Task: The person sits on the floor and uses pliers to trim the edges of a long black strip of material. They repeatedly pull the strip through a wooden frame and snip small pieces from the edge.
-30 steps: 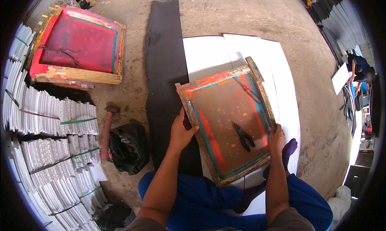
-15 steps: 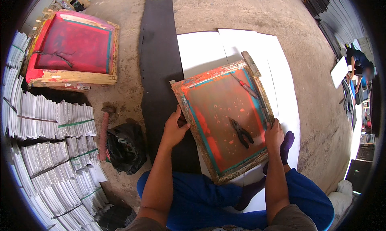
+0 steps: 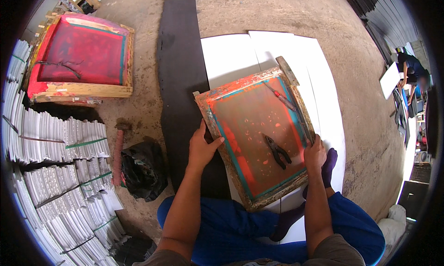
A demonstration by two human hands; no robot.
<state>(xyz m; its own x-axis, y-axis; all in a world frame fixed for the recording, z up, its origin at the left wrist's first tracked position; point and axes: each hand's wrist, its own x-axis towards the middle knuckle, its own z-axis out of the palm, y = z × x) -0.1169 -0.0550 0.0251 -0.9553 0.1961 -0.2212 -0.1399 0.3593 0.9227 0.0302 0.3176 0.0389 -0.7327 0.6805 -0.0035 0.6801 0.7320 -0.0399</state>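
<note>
Between my two hands is a worn wooden screen-printing frame (image 3: 245, 84), tilted in view, its mesh stained brown, orange and teal. My left hand (image 3: 204, 147) grips its left side, thumb along the upper face and fingers beneath, partly hidden. My right hand (image 3: 315, 154) is closed round the right side near the lower corner. On the mesh lie black-handled pliers (image 3: 277, 153) and a screwdriver (image 3: 283, 99) with a red and dark handle. A wooden strip (image 3: 287, 71) juts past the frame's far right corner.
White sheets (image 3: 231, 53) and a long black sheet (image 3: 181, 48) lie under the frame. Left of me stand bundled white stacks (image 3: 60, 131), a black plastic bag (image 3: 144, 168) and another frame, painted red (image 3: 83, 87). A person (image 3: 411, 69) bends over at far right.
My left thumb has come to rest on the frame's left edge, where it stood slightly off before. The frame's far left corner has shifted slightly left. The tools stay in place on the mesh.
</note>
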